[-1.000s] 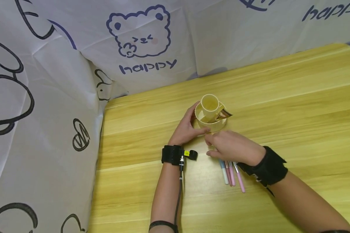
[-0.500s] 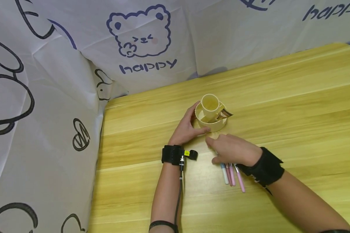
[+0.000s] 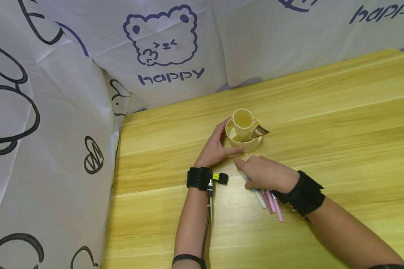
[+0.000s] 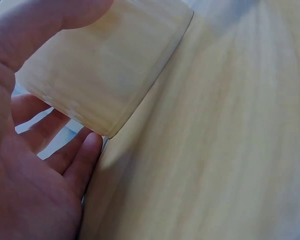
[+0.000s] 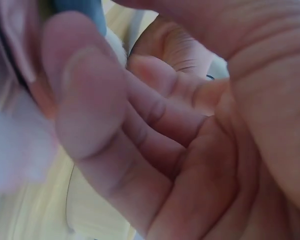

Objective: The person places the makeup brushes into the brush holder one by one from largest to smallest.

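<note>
My left hand (image 3: 215, 149) holds the near left side of a cream round pot (image 3: 250, 147), thumb in front and fingers behind. Inside the pot stands a narrower cup (image 3: 243, 129), with a brown and gold piece (image 3: 260, 131) leaning out to the right. In the left wrist view, the pot's smooth wall (image 4: 100, 70) sits low by the tabletop. My right hand (image 3: 268, 173) is over several makeup brushes and pinches a blue-and-white one (image 3: 260, 198) between thumb and fingers. Pink-handled brushes (image 3: 278, 211) lie beside it, their upper ends hidden under the hand.
The wood-grain table (image 3: 340, 123) reaches to a white cloth (image 3: 175, 89) with drawings at the back, and more cloth hangs along the left. A black band with a cable (image 3: 208, 209) runs along the left forearm.
My right hand shifts slightly left and toward me. The blue-and-white brush tilts, its lower end swinging right, and the pink handles shift to the right. My left hand stays on the pot.
</note>
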The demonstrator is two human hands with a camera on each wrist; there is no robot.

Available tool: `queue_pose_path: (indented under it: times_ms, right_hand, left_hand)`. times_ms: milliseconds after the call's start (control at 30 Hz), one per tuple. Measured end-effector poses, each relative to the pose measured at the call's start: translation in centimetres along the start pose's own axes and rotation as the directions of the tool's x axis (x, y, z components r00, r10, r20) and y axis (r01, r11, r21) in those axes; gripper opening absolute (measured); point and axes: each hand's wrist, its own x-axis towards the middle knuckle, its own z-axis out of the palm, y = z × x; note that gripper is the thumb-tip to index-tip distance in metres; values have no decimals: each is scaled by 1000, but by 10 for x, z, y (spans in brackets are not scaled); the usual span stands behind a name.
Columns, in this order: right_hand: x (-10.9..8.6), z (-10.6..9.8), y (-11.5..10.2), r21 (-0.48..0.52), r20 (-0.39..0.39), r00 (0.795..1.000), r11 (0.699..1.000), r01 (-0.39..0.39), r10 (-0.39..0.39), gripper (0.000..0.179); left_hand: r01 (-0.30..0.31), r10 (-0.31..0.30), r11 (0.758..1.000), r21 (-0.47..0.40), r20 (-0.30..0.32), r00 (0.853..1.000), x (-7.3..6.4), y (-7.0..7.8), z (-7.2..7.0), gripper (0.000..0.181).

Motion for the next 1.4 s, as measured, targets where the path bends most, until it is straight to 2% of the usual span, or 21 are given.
queue_pose_path:
  times_ms: [100, 333, 500, 767, 967, 1133, 1400]
  right_hand:
    - [1, 0, -1, 19, 4, 1000, 1000, -20, 20, 53]
    - [4, 3, 0, 23, 20, 1000, 1000, -18, 18, 26]
    - [5, 4, 0, 15, -2, 1000, 1000, 1, -1, 19]
    - [5, 5, 0, 12, -1, 1000, 1000, 15, -15, 17]
    - [4, 2, -3, 64, -8, 1000, 998, 19, -19, 22]
    - [1, -2, -7, 80, -30, 999, 996, 47, -45, 25]
    - [1, -5, -8, 61, -50, 993, 992, 112, -109, 19]
  left_hand:
    - [0, 0, 1000, 1, 0, 1000, 0, 0, 0, 105]
    - [0, 0, 1000, 2, 1, 1000, 0, 0, 1, 105]
    - [-9, 9, 1000, 5, -2, 1000, 0, 0, 0, 105]
    - [-1, 1, 1000, 0, -4, 1000, 0, 0, 1, 105]
    - [0, 0, 1000, -8, -3, 1000, 0, 0, 1, 104]
    - [-4, 4, 1000, 2, -5, 1000, 0, -1, 1, 104]
    - [-8, 8, 1000, -2, -2, 1000, -1, 1, 0, 105]
